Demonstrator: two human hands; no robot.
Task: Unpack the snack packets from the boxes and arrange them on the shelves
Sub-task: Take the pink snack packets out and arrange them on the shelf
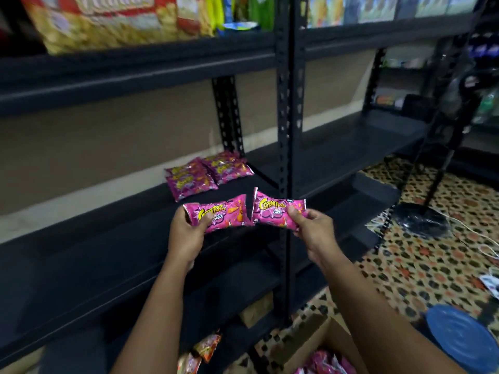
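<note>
Head view looks down at two bare forearms reaching toward a black metal shelf (pixel 81 265). Each hand holds one pink snack packet, both printed with yellow lettering and lying sideways, end to end, their inner ends almost touching above the shelf's front edge. The left hand (pixel 186 233) grips the left packet (pixel 218 215) at its outer, left end — thumb curled over the front face, fingers wrapped behind — so most of the packet sticks out to the right of the grip. The right hand (pixel 313 233) pinches the right packet (pixel 278 211) near its lower right corner, thumb on the front and fingers underneath, with the packet's body reaching left of the fingers. Farther back on the same shelf, close to the wall and beside a perforated upright post (pixel 283 130), lies a small stack of matching pink packets (pixel 208 174), well apart from the two in hand. The upper shelf (pixel 135 66) carries large yellow-and-red snack bags (pixel 108 20). At the bottom edge an open cardboard box (pixel 310 344) sits on the patterned floor (pixel 418 265) with more pink packets inside it, and a blue round lid (pixel 461 338) lies to the right.
</note>
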